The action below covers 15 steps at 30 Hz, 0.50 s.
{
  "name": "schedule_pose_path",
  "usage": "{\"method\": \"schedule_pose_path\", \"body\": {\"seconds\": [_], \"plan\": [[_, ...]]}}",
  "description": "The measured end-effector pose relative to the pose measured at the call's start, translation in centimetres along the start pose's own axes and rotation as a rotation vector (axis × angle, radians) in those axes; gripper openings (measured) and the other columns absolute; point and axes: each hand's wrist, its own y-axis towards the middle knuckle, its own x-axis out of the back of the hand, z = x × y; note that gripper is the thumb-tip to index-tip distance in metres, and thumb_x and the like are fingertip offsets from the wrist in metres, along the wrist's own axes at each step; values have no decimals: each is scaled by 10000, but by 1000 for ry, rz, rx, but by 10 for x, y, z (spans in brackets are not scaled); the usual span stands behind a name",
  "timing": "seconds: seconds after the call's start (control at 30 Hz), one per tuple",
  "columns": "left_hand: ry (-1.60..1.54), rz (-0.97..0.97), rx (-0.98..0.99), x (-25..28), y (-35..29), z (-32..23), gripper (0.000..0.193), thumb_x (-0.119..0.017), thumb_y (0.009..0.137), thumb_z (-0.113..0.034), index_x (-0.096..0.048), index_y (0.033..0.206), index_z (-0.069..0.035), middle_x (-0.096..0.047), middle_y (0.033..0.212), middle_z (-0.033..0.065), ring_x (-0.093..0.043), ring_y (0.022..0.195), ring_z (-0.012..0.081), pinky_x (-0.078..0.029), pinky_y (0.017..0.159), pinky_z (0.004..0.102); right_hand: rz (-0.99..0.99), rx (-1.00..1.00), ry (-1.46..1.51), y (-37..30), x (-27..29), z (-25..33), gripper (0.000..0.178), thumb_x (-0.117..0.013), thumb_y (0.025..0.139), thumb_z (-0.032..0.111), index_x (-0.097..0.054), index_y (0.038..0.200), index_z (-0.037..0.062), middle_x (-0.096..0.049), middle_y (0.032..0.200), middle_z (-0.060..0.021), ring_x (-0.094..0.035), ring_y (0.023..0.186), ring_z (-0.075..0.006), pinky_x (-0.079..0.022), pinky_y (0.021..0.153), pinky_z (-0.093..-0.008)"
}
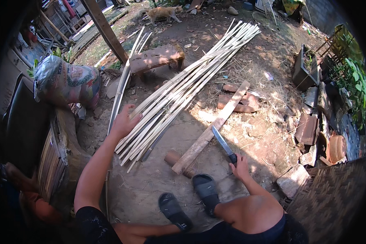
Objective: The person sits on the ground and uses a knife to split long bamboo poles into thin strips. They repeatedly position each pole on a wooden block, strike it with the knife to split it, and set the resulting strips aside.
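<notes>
My right hand (241, 167) is closed round the black handle of a knife (222, 142), its long blade pointing away and to the left. Beside the blade a flat wooden plank (215, 127) slants across the ground, its near end resting on a short round log piece (173, 157). My left hand (125, 123) is at the left edge of a large pile of thin, pale bamboo strips (191, 87). Its fingers are apart, and I cannot make out a strip in them. A few separate strips (124, 79) lie to its left, partly hidden by my forearm.
A low wooden bench (156, 57) and a wooden post (105, 32) stand beyond the strips. A stuffed sack (67, 79) is at the left. Planters (306, 69), a stone block (293, 180) and woven matting (333, 199) line the right. A ginger cat (163, 13) is at the back.
</notes>
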Motion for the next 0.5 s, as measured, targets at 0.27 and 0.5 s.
{"method": "schedule_pose_path", "body": {"seconds": [0.27,0.5], "plan": [[-299,454,306,-44,-74,-14,422,-588,980,-380,-606,927,38,-594,733,140,-643,756,249,-502,717,425,64,-248,321,0,14,30,581,-652,902,288,-409,1385,76,-626,1107,-266,-625,1012,-442,-487,882,-480],[-245,391,133,-130,-146,13,368,-501,1002,-319,-614,935,25,-637,802,226,-638,793,390,-463,713,487,4,335,105,19,58,87,489,-660,918,307,-495,1349,145,-635,1048,-187,-659,888,-374,-530,719,-451]]}}
